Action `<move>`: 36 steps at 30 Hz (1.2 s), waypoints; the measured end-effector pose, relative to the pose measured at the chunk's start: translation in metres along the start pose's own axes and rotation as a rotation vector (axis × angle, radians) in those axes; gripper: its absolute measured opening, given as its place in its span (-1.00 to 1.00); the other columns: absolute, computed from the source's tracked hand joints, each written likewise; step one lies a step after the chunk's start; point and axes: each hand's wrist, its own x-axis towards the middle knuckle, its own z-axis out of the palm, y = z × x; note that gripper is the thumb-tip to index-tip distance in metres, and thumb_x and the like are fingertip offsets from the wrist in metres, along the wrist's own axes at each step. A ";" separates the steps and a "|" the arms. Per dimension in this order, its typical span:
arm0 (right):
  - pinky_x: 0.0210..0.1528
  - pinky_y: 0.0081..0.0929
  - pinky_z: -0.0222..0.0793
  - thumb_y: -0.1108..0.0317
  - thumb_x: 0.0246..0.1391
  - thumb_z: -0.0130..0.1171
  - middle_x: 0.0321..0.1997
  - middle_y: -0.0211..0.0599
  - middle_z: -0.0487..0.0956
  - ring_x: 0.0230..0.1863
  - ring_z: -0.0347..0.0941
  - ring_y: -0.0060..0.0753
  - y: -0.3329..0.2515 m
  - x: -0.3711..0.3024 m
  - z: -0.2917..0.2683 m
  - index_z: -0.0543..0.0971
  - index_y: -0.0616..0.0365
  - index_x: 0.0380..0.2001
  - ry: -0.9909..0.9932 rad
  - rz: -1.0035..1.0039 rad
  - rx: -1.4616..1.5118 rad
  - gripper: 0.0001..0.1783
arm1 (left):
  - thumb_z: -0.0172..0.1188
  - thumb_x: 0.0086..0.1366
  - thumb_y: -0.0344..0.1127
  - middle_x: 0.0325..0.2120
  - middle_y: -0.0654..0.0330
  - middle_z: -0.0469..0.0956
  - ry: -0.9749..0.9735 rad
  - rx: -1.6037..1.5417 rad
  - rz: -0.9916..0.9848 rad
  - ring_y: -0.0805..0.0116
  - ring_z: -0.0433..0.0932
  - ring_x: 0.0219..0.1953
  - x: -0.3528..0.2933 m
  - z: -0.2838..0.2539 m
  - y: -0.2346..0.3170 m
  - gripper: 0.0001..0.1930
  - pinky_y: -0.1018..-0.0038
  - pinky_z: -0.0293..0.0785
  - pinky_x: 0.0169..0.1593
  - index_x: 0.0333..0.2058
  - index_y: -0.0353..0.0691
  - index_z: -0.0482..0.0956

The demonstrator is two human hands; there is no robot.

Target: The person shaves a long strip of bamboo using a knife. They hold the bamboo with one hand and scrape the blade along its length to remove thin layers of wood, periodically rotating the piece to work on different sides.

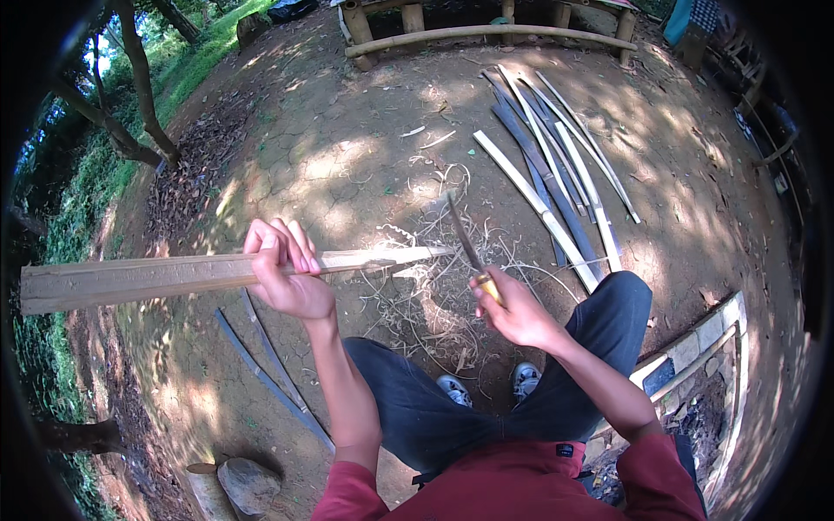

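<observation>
My left hand [288, 265] is closed round a long, pale bamboo strip [148, 280]. The strip lies level across my front, its broad end at the far left and its narrow end pointing right. In my right hand [514, 308] is a knife [465, 233] with a yellowish handle and a dark blade that points up and away. The blade stands just past the strip's narrow tip; whether they touch I cannot tell. Beneath them, curled shavings [434, 300] cover the ground between my feet and beyond.
Several split bamboo strips [543, 148] lie in a pile ahead on the right. Two dark strips [274, 373] rest at the lower left, near a stone [249, 486] and a cut log [208, 491]. A bamboo bench [486, 33] stands at the back. Trees [139, 87] line the left.
</observation>
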 end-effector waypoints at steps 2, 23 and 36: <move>-0.37 -0.05 0.33 0.29 0.25 -0.11 -0.58 0.02 0.50 -0.45 0.51 0.12 -0.003 0.033 0.024 0.34 0.25 -0.13 -0.049 0.021 -0.199 -0.75 | -0.21 0.27 -0.32 -0.80 0.35 0.05 0.001 -0.013 -0.018 0.61 0.02 -0.79 -0.002 -0.001 -0.006 -0.72 0.68 0.00 -0.71 -0.64 -0.13 0.09; -0.43 0.05 0.34 0.40 0.16 -0.06 -0.61 0.11 0.50 -0.52 0.48 0.25 0.069 0.089 0.073 0.32 0.42 -0.22 0.088 0.017 -0.353 -0.75 | -0.06 0.17 -0.40 -0.76 0.27 0.12 -0.207 -0.271 -0.105 0.53 0.08 -0.76 -0.007 0.006 -0.033 -0.76 0.64 0.05 -0.61 -0.63 -0.19 0.13; -0.48 0.02 0.28 0.36 0.23 -0.08 -0.67 0.08 0.44 -0.58 0.41 0.24 0.046 0.073 0.054 0.24 0.35 -0.18 0.159 -0.199 -0.033 -0.75 | -0.06 0.18 -0.36 -0.74 0.30 0.11 -0.223 -0.183 -0.111 0.53 0.07 -0.77 -0.003 0.029 -0.038 -0.73 0.62 -0.01 -0.62 -0.64 -0.12 0.09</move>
